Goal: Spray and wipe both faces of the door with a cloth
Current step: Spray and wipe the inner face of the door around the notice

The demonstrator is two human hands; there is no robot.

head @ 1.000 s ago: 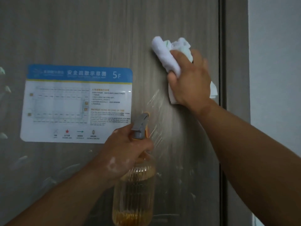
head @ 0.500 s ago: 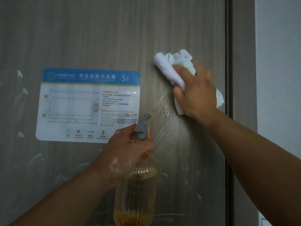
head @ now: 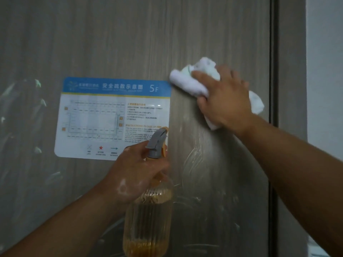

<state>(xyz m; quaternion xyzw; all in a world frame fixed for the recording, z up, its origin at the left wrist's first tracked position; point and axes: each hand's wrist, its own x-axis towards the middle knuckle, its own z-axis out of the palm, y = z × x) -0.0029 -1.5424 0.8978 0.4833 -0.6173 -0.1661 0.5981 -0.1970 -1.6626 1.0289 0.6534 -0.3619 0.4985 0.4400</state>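
A grey wood-grain door fills the view. My right hand grips a bunched white cloth and presses it against the door, right of the sign's top corner. Wet streaks shine on the door below the cloth. My left hand holds the neck of a ribbed amber spray bottle with a grey trigger head, its nozzle towards the door. A little yellow liquid sits in the bottle's bottom.
A blue and white evacuation plan sign marked 5F is stuck to the door at centre left. The door's right edge and dark frame run down beside my right hand. A pale wall lies further right.
My right hand has dragged the cloth down and a little left on the door, towards the sign's top right corner. My left hand still holds the bottle in the same pose.
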